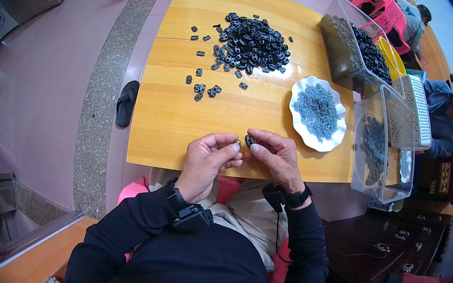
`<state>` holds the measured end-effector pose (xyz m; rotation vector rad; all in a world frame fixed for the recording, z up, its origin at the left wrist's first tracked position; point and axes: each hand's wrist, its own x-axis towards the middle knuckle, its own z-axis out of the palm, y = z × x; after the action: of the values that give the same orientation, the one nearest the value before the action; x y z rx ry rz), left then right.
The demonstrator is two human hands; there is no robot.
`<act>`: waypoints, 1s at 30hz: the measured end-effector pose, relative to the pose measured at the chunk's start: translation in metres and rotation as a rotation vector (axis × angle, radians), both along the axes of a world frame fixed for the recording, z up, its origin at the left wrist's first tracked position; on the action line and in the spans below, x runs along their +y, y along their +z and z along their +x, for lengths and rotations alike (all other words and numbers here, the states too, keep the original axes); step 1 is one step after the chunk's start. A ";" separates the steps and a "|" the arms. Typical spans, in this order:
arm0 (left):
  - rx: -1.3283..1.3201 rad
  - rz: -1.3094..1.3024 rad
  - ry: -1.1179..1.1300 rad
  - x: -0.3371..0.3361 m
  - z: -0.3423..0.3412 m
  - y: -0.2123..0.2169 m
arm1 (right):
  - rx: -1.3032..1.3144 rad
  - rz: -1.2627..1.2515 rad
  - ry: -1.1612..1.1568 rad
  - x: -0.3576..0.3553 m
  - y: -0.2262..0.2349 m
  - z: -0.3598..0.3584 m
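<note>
Both my hands are held close together over the front edge of the wooden table [165,128]. Between thumb and forefinger of my left hand [205,159] is a small, shiny piece [238,142], too small to name surely. My right hand [277,157] pinches a black oval cord lock [249,140], right beside that piece. Farther back on the table lies a big heap of black cord locks [253,45]. Several loose ones [199,89] are scattered to its left and front. A white plate with a wavy rim [295,115] holds a pile of tiny grey spring-like pieces [318,112].
Clear plastic bins [355,169] line the right side, with dark parts inside. A white perforated basket [415,112] and a yellow container [391,55] stand beside them. A person [445,107] sits beyond. A black slipper [126,103] lies on the floor at left.
</note>
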<state>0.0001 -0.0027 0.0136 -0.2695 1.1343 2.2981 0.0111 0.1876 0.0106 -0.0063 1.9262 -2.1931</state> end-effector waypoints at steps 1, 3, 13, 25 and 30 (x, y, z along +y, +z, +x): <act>-0.004 0.004 -0.006 0.000 0.000 0.000 | -0.001 -0.005 -0.003 0.000 0.001 0.000; 0.000 0.004 0.006 0.001 0.001 0.000 | -0.001 -0.010 -0.005 -0.001 0.001 0.000; 0.000 0.009 0.012 0.000 0.001 0.000 | 0.022 0.041 0.026 -0.001 0.001 0.000; -0.002 0.021 -0.012 0.001 0.001 -0.002 | -0.001 0.015 0.021 -0.004 0.006 0.002; -0.004 0.030 -0.001 0.002 0.001 -0.001 | 0.024 0.063 0.027 -0.004 0.007 0.001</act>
<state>0.0012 -0.0011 0.0125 -0.2617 1.0965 2.3112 0.0122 0.1841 0.0177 -0.0486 1.9950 -2.1242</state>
